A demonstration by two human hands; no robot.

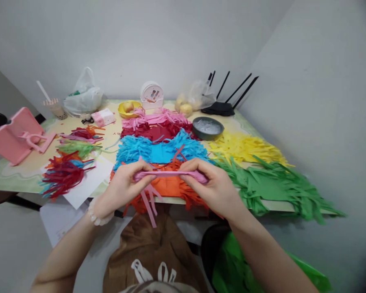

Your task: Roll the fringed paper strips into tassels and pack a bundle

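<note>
A strip of pink tissue paper (167, 173) is stretched level between my two hands, with fringed ends hanging loose below the left one. My left hand (128, 181), wearing a pale beaded bracelet (96, 213), is closed on its left end, thumb on top. At the other end my right hand (212, 183) pinches the strip between thumb and fingers. Just beneath lies orange fringed paper (167, 186) at the table's front edge. Behind it are rows of blue (163, 152), dark red (157, 132) and pink fringed paper (155, 119).
Green (271, 187) and yellow fringed paper (247, 147) lie on the right. Cut bundles (65, 175) are at left, near a pink stand (15, 136). Further back are a grey bowl (208, 128), a router (218, 108), a yellow bowl (125, 114) and a drink cup (56, 109).
</note>
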